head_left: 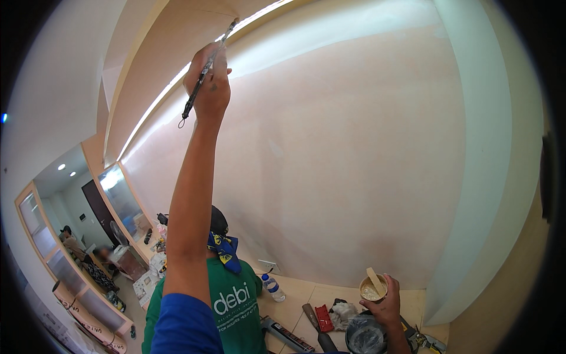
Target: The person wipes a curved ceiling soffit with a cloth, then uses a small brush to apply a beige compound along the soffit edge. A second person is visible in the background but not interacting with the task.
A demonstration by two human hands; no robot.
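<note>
Both occupied; left hand (pixel 217 78) pinching slim tool (pixel 204 73), jutting above and below; right hand (pixel 387 308) curled around cup (pixel 364 294)

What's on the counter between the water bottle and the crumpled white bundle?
In the head view, a dark tool and a red thing lie between the bottle and the white bundle. The cup in the right hand is farther right.

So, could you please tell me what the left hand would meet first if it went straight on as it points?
Likely the beige overhead panel beside the bright light strip, with the brush in the left hand getting there first; whether its tip already touches is unclear.
</note>
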